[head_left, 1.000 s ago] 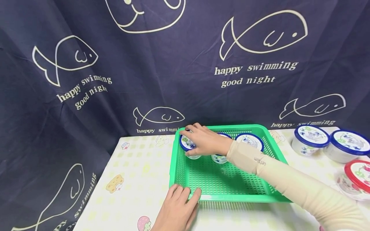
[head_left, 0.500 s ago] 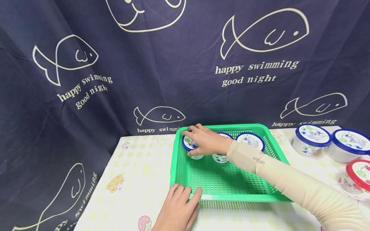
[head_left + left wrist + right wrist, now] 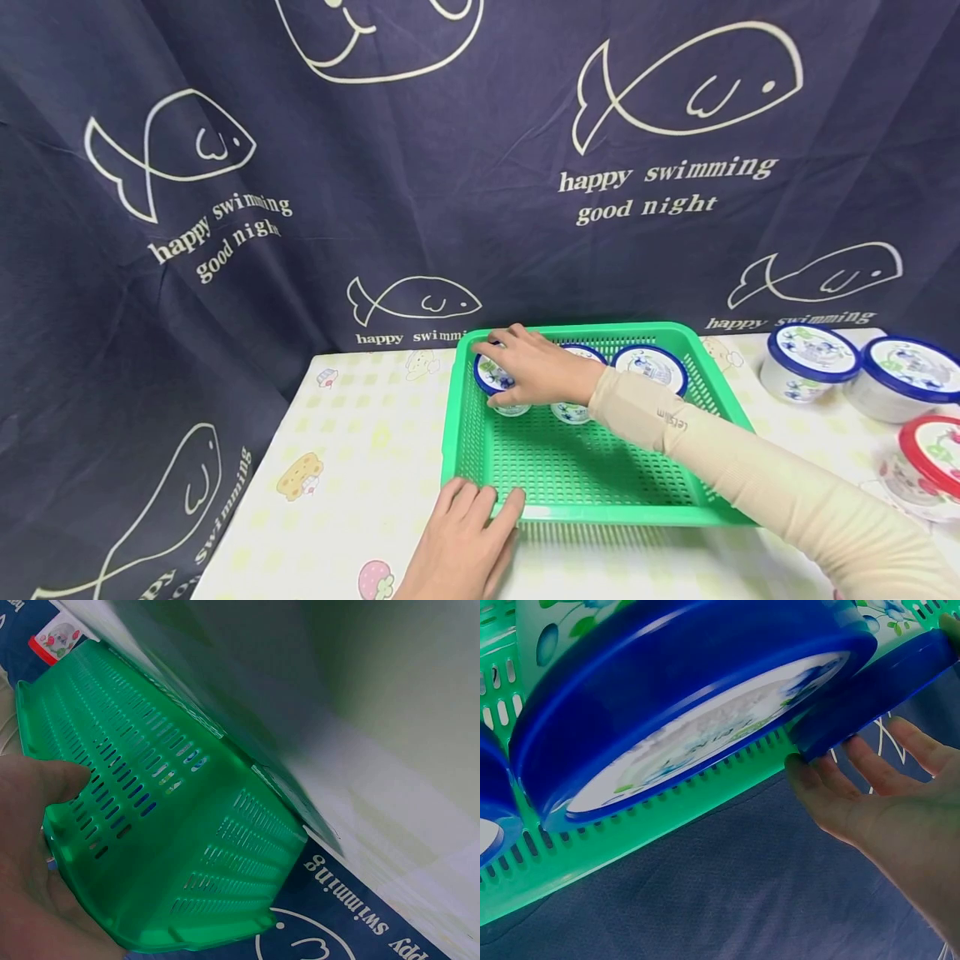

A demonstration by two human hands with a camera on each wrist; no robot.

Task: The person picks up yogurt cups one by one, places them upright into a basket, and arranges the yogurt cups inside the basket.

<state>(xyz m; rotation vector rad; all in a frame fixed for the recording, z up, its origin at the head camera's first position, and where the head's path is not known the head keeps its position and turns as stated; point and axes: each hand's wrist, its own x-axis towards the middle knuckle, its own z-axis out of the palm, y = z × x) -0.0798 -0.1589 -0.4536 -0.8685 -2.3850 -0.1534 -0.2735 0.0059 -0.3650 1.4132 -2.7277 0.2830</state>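
Observation:
In the head view a green plastic basket (image 3: 600, 515) holds a back row of round food containers with blue lids. My right hand (image 3: 543, 367) reaches over the row and holds the leftmost container (image 3: 491, 375) by its lid, fingers spread around the edge. Beside it stand the middle container (image 3: 574, 412), partly covered by my hand and wrist, and the right container (image 3: 648, 364). With my left hand (image 3: 461, 542) I grip the basket's front rim near its left corner. The left wrist view has that thumb (image 3: 64, 780) pressed against the basket's outer wall.
Right of the basket, two blue-lidded containers (image 3: 812, 350) and a red-lidded container (image 3: 933, 458) stand on the table. A patterned cloth (image 3: 360, 467) covers the tabletop. A dark blue curtain (image 3: 450, 192) with fish drawings hangs close behind the basket.
My right hand and the leftmost container have shifted slightly to the right, toward the middle container. The left hand keeps its grip on the rim.

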